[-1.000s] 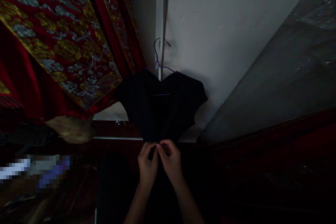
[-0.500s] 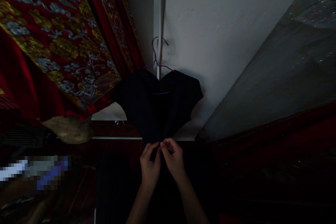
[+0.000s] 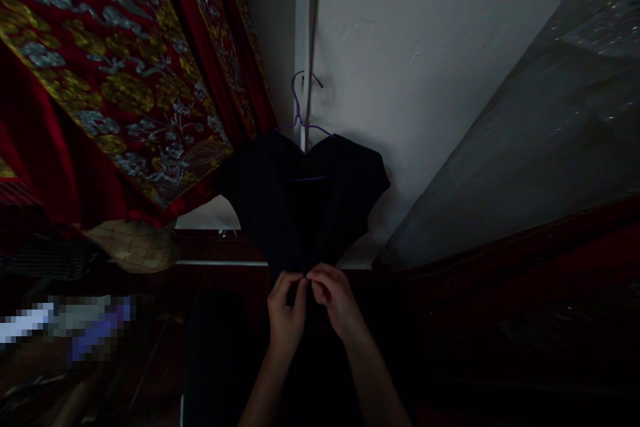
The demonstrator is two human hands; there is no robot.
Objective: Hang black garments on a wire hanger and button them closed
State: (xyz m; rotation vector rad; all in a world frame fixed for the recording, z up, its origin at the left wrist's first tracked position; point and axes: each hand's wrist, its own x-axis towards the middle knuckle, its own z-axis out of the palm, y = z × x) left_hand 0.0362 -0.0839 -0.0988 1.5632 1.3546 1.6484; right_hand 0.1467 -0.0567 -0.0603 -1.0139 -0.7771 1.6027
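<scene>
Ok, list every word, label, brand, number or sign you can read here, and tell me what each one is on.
None readable.
Dark garment and purple hanger: no lettering visible, though the light is very dim.
Red embroidered cloth: gold and silver motifs, no legible words.
Pixelated patch at lower left: too blocky to read anything.
</scene>
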